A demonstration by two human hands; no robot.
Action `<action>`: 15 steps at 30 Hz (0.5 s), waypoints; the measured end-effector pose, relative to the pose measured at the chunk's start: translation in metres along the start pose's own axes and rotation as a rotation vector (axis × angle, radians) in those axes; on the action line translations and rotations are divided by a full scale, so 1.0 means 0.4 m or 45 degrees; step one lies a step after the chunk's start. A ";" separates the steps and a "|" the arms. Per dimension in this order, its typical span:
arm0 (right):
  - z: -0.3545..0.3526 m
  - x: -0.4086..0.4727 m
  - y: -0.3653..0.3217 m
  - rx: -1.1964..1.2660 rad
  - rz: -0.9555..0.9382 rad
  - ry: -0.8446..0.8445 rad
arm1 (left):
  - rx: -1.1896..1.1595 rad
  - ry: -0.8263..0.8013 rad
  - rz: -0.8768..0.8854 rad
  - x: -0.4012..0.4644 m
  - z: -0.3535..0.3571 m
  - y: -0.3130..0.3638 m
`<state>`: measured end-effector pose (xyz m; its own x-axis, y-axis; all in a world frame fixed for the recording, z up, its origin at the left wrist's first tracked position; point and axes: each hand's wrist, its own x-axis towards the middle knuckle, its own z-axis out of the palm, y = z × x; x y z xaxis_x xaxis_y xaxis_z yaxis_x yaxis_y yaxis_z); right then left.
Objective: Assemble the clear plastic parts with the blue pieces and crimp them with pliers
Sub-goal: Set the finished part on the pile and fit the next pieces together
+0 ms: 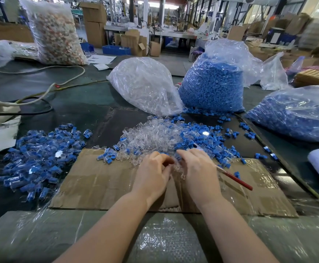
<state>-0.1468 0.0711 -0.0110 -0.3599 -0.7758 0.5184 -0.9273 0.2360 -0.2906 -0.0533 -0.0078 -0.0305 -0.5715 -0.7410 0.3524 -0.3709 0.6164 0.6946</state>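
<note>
My left hand (153,171) and my right hand (196,168) meet over a cardboard sheet (101,183), fingers curled inward. Between them are clear plastic parts (177,168), and a bit of blue shows above my left fingers. My right hand also holds red-handled pliers (238,180), whose handle sticks out to the right. Just beyond my hands lies a pile of loose clear parts (151,135), with loose blue pieces (212,137) to its right. A heap of joined blue-and-clear parts (41,158) lies at the left.
At the back stand a bag of clear parts (145,86) and two bags of blue pieces (213,86) (295,112). A white cable (46,90) crosses the table at the left. A big bag of mixed parts (56,33) stands far left.
</note>
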 end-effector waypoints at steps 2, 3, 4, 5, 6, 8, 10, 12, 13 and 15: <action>-0.008 0.005 0.008 0.015 0.082 0.077 | 0.032 -0.038 0.033 -0.003 0.011 0.009; -0.013 0.007 0.011 0.026 0.104 0.100 | 0.049 -0.072 0.061 -0.004 0.015 0.013; -0.016 0.009 0.014 0.038 0.110 0.119 | 0.082 -0.113 0.097 -0.004 0.020 0.018; -0.019 0.010 0.016 0.053 0.113 0.125 | 0.126 -0.157 0.135 -0.004 0.025 0.021; -0.020 0.011 0.018 0.067 0.122 0.117 | 0.160 -0.199 0.163 -0.004 0.029 0.023; -0.019 0.012 0.017 0.101 0.146 0.092 | 0.178 -0.263 0.177 -0.004 0.036 0.022; -0.015 0.012 0.014 0.142 0.168 0.075 | 0.159 -0.277 0.161 -0.005 0.039 0.018; -0.012 0.010 0.009 0.181 0.184 0.062 | 0.110 -0.222 0.122 -0.005 0.035 0.014; -0.010 0.009 0.006 0.200 0.191 0.056 | 0.069 -0.167 0.087 -0.004 0.029 0.012; -0.005 0.008 -0.002 0.235 0.199 0.043 | -0.052 -0.044 -0.032 0.001 0.012 0.007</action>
<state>-0.1474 0.0696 -0.0076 -0.5034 -0.7178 0.4811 -0.8267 0.2381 -0.5098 -0.0579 -0.0051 -0.0314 -0.5877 -0.7462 0.3127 -0.3561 0.5856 0.7282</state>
